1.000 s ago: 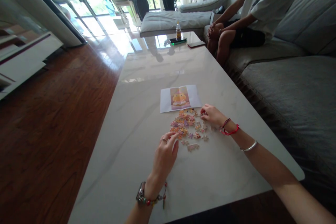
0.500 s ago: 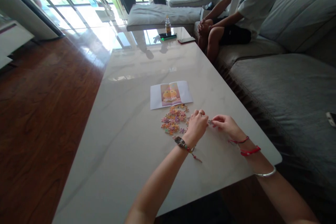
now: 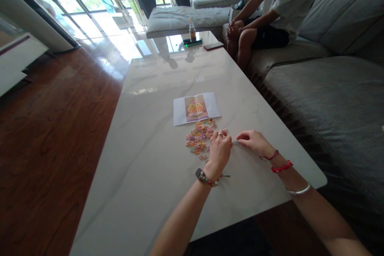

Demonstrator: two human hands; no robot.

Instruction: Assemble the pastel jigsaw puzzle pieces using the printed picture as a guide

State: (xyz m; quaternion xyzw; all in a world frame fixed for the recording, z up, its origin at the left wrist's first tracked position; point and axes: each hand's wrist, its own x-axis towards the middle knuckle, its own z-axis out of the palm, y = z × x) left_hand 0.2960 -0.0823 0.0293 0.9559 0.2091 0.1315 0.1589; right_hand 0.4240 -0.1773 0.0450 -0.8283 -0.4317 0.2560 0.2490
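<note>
A loose pile of small puzzle pieces (image 3: 198, 138) in orange, pink and purple lies on the white marble-look table (image 3: 141, 160). My left hand (image 3: 220, 148) is at the pile's right side, its fingers curled down; what they hold, if anything, is hidden. Just to its right, my right hand (image 3: 253, 142) pinches a small greyish puzzle piece (image 3: 235, 142) between thumb and forefinger, low over the tabletop. Behind the pile lies a creased paper sheet (image 3: 212, 106) with a printed picture of an orange-yellow cartoon figure.
At the table's far end stand a bottle (image 3: 192, 32) and, beside it, dark devices (image 3: 192, 42) with a green light. A tablet-like flat thing (image 3: 213, 46) lies near them. A person (image 3: 270, 20) sits on the grey sofa (image 3: 336, 88) along the right side.
My left hand has shifted a little left and down, toward the pile. My right hand has also moved slightly left, still pinching the piece. The view has shifted slightly.
</note>
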